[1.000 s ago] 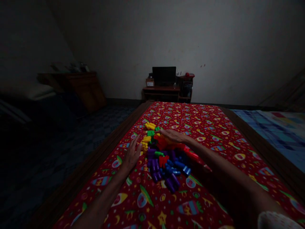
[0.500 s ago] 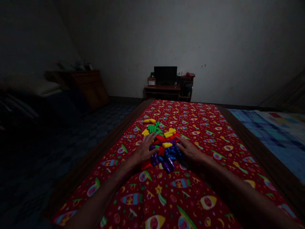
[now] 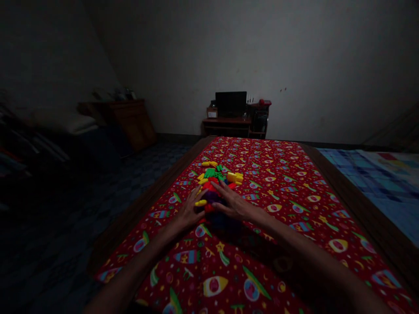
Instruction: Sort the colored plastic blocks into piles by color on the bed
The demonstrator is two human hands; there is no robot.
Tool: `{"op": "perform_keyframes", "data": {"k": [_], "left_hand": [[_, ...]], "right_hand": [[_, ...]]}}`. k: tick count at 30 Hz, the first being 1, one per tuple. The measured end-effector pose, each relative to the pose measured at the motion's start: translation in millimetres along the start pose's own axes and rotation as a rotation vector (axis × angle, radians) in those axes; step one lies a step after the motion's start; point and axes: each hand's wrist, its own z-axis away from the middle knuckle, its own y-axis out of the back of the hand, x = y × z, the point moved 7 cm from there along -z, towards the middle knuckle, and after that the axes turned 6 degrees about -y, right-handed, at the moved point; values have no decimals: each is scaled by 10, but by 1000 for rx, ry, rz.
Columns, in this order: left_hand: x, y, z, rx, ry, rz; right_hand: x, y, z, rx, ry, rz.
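Note:
A heap of small plastic toy blocks lies on the red printed cloth (image 3: 242, 283). My left hand (image 3: 190, 210), fingers spread, rests against the heap's left side, where a yellow block (image 3: 200, 203) shows by its thumb. From the right, my right hand (image 3: 234, 203) reaches over the heap with fingers stretched out, touching red blocks (image 3: 211, 185). Purple blocks (image 3: 210, 197) sit between both hands. Beyond the fingertips lie green blocks (image 3: 213, 174) and yellow blocks (image 3: 235, 177). My right hand and its shadow hide or darken the near blocks.
The cloth covers a long brown-edged table (image 3: 131, 235). Farther off, a monitor (image 3: 231, 104) stands on a desk (image 3: 225, 121) by the wall. At left is a wooden cabinet (image 3: 134, 122); at right lies a blue checked sheet (image 3: 356, 170).
My right hand has moved left over the heap, closer to my left hand. Blue and purple blocks have been pushed together and are now mostly covered. The view has shifted slightly left.

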Motion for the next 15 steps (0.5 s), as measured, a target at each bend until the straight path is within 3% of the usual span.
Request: {"op": "perform_keyframes", "data": {"k": [4, 8, 12, 15], "left_hand": [[-50, 80, 179, -49, 20, 81], [235, -23, 283, -118, -54, 16], [477, -172, 116, -59, -139, -140], [423, -197, -136, 0, -118, -217]], "right_hand": [[7, 167, 418, -9, 45, 118], [115, -65, 804, -100, 93, 301], [270, -264, 611, 25, 138, 333], [377, -252, 241, 139, 212, 325]]}}
